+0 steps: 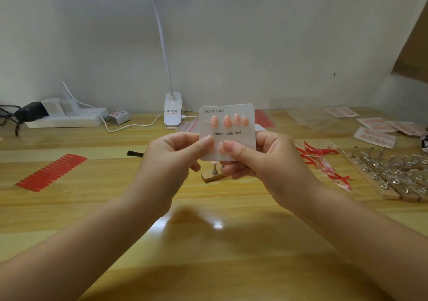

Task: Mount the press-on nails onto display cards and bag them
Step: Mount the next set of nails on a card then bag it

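Your left hand [178,155] pinches display card [228,130] by left edge, right hand [252,157] grips right edge — thumb pressing nail [222,147] onto lower row. Card held upright above surface [208,242]. Card light, bendy; nails tiny, slippery — hold edges only.

A small handcraft workstation for press-on nails, set against a plain pale wall. A wooden table [69,208] carries a clip-on gooseneck lamp [172,111] at upper centre, a white power strip [67,117] at the left, a red strip of adhesive tabs [51,172], wooden bars with metal nail stands [393,175] at the right, and finished display cards [375,136] in the upper right.
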Action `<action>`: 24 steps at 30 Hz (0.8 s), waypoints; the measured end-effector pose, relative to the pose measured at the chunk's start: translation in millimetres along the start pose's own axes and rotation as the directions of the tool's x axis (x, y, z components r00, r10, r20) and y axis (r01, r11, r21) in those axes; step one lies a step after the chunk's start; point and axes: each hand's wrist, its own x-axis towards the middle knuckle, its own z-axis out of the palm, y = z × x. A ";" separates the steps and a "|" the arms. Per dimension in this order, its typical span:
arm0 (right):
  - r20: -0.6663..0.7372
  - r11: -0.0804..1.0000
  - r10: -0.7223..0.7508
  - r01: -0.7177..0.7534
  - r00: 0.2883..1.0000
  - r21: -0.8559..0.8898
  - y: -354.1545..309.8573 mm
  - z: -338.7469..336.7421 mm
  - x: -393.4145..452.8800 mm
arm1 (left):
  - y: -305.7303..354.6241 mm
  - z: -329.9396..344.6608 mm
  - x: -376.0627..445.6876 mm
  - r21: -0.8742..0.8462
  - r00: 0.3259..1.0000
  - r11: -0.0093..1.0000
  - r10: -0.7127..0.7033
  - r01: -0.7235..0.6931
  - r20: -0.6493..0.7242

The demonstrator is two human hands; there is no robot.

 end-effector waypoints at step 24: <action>0.003 0.992 0.025 -0.025 1.000 0.124 2.5 11.6 -6.4 | -4.3 3.1 -10.8 0.805 0.523 0.122 0.814 -0.580 0.253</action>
